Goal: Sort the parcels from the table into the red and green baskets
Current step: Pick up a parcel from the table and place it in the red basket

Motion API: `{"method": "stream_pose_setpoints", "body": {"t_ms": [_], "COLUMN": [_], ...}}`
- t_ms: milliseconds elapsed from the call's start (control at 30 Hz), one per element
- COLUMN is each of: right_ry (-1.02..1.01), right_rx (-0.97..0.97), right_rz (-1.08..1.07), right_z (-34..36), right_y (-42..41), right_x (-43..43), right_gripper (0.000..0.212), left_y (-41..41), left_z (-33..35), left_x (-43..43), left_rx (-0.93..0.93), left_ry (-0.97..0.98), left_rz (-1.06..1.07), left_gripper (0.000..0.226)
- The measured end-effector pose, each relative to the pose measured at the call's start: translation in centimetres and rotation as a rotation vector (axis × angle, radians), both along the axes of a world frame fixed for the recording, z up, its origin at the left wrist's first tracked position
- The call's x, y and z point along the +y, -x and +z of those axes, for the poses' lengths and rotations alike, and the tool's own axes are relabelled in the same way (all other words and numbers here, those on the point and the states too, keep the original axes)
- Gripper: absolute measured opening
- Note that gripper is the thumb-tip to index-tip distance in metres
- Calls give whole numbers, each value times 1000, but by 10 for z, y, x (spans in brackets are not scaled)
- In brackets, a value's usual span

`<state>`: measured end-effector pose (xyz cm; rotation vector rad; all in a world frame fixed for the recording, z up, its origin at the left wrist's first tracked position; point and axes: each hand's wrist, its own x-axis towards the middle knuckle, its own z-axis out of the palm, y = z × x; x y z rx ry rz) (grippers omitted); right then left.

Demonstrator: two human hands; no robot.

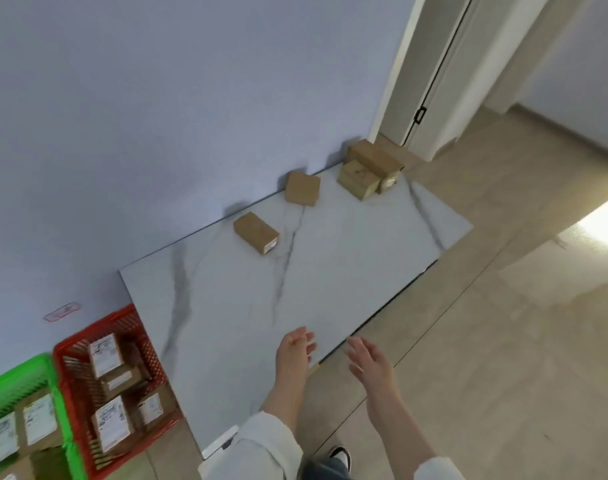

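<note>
Left hand (295,348) and right hand (368,358) hover empty, fingers loose, at the near edge of the table (330,271); parcels (256,232) lie far back by the wall, so a long reach risks toppling the corner stack (366,173), and unread labels risk missorting between red basket (94,329) and green basket (18,370).

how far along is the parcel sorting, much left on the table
Done: several labelled parcels lie in the red basket and the green basket. In hand: nothing; left hand and right hand are open and empty by the table edge. Left: a near box, a second box behind it, and a small pile at the far corner.
</note>
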<state>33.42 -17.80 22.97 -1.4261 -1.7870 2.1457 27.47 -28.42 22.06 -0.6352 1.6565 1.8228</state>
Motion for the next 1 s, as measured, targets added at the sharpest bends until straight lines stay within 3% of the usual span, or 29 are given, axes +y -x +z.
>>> {"method": "stream_pose_setpoints", "body": {"t_ms": [333,600,1000], "right_ry": [35,-13,-69], "right_rx": [140,195,63], "right_rz": [-102,-41,68], "right_z": [28,25,7], "right_y": [47,159,327], "right_x": [157,262,385], "right_gripper": [28,32,43], "left_y": [45,154,316], "left_z": [32,34,18], "left_x": [180,285,396], "left_rx": [74,137,32], "left_ry": [-34,-69,-40], "left_rz": [-86,-66,-54], "left_gripper": [24,25,32]}}
